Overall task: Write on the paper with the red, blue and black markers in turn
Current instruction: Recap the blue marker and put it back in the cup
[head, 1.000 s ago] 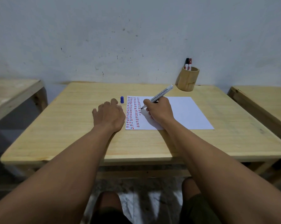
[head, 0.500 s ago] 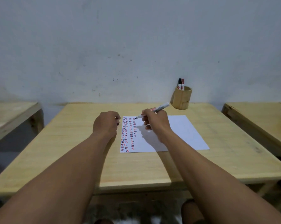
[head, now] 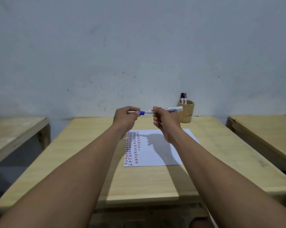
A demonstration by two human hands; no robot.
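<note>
Both hands are raised above the table. My right hand [head: 165,122] grips the white barrel of the blue marker [head: 170,110], held level with its tip pointing left. My left hand [head: 125,118] pinches the blue cap [head: 142,113] right at the marker's tip; whether the cap is fully seated I cannot tell. Below lies the white paper [head: 165,153], with columns of short red, blue and black dashes along its left side. The black marker [head: 182,97] and the red marker [head: 185,97] stand in a bamboo cup [head: 186,112] at the table's back right.
The wooden table [head: 147,181] stands against a pale wall. A second wooden table [head: 12,129] is at the left and a third [head: 262,129] at the right, each across a gap. My knee shows under the front edge.
My right hand lifted the marker off the paper. My left hand picked the blue cap up from the table and brought it to the marker's tip. The view tilted upward.
</note>
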